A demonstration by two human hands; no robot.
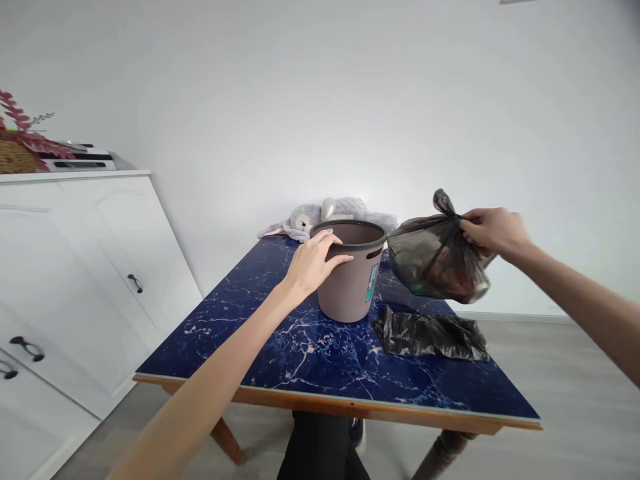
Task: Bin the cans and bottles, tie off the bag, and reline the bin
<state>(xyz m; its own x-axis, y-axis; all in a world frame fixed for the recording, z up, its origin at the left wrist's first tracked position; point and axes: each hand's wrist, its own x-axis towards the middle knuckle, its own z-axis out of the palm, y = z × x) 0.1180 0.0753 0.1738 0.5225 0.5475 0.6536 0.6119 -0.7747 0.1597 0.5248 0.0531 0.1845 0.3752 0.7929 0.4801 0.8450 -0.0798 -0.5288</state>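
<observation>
A taupe trash can with a dark rim stands upright on the blue marble-patterned table. My left hand is closed on its near left rim, fingers over the edge and thumb against the outer wall. To the right, my right hand grips the gathered neck of a tied, filled black garbage bag. That bag hangs in the air beside the can, above the table's right side. Under it a second black plastic bag lies flat and crumpled on the tabletop. The can's bottom is hidden from view.
A grey plush toy lies behind the can against the white wall. At the left stands a white cabinet with dark handles, carrying a woven basket and a pink plant.
</observation>
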